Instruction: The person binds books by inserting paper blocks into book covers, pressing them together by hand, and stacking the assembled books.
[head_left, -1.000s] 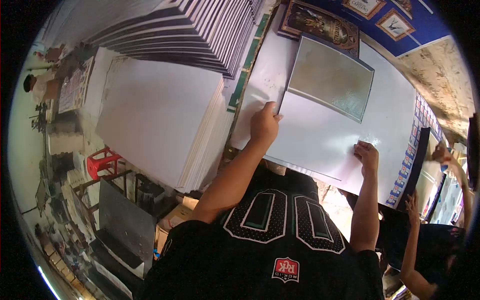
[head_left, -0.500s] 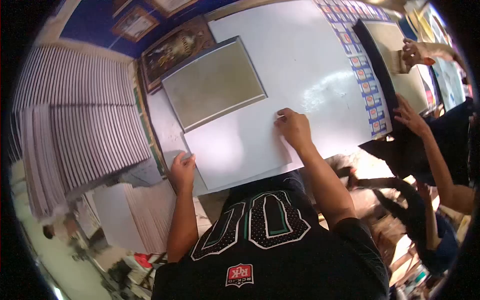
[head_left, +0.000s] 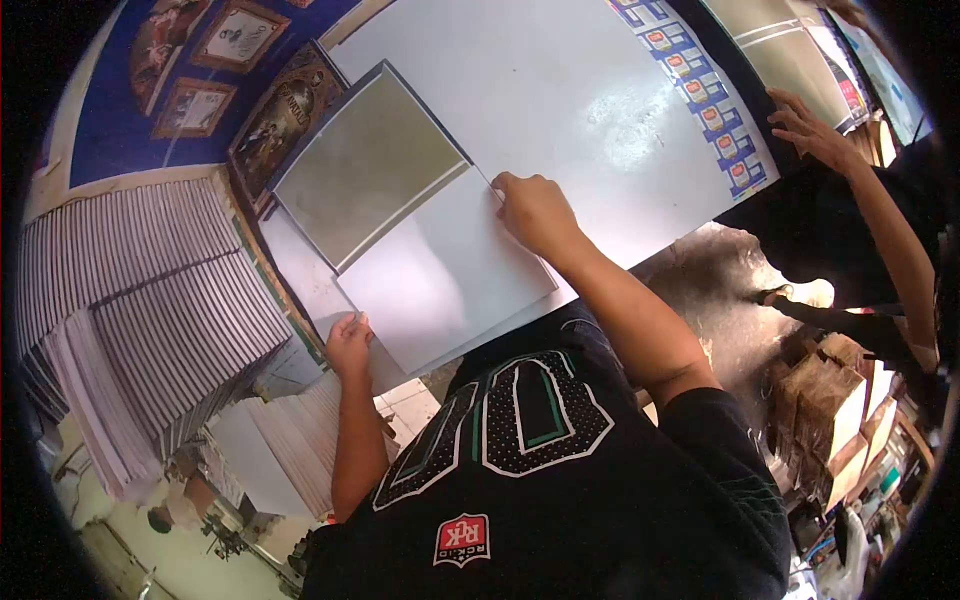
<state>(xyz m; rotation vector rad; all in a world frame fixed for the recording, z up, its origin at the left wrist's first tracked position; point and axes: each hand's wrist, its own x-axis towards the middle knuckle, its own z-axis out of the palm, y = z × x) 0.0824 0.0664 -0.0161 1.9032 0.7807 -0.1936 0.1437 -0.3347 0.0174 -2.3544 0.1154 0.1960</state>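
Observation:
In front of me a white panel point(head_left: 410, 285) lies on the white tabletop point(head_left: 540, 90). Against its far side sits a grey-brown board point(head_left: 370, 165) with dark borders and a pale strip along its near edge. My left hand point(head_left: 348, 342) is at the panel's left edge, thumb and curled fingers closed on it. At the opposite edge, close to the grey board's right corner, my right hand point(head_left: 535, 212) has its fingers bent together around the panel's edge. The fingertips of the right hand are partly hidden.
Tall stacks of pale boards point(head_left: 150, 260) stand at left, with another stack point(head_left: 295, 430) below. Printed blue labels point(head_left: 712, 118) line the table's right side. A co-worker's hand point(head_left: 815, 135) rests by a dark-edged board point(head_left: 775, 50). Cardboard bundles point(head_left: 825, 420) sit lower right.
My right hand has moved from above the panel to its right edge and closed there. My left hand stays at the left edge. The view has turned, and the co-worker's upper hand has moved away.

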